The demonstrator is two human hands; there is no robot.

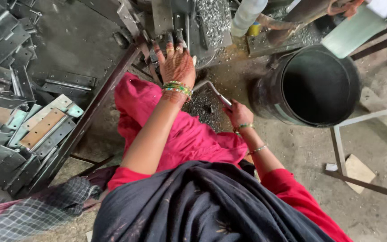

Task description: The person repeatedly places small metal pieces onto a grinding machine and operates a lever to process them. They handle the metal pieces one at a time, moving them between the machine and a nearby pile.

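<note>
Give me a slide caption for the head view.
Left hand on the machine bed, right hand gripping a metal lever beside a black drum.

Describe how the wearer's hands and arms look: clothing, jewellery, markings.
Both forearms are bare below short red sleeves. The left hand has dark patterned henna across its back, plus a stack of green and gold bangles at the wrist. The right hand wears a green bangle and a thin silver bracelet.

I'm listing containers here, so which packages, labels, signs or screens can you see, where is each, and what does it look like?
No signs, screens or readable labels show.
White plastic bottle: top middle, on the machine bench, slim and cylindrical, with something yellow at its base.
Dark drum: right of the right hand, round, open-topped, black inside.
</note>
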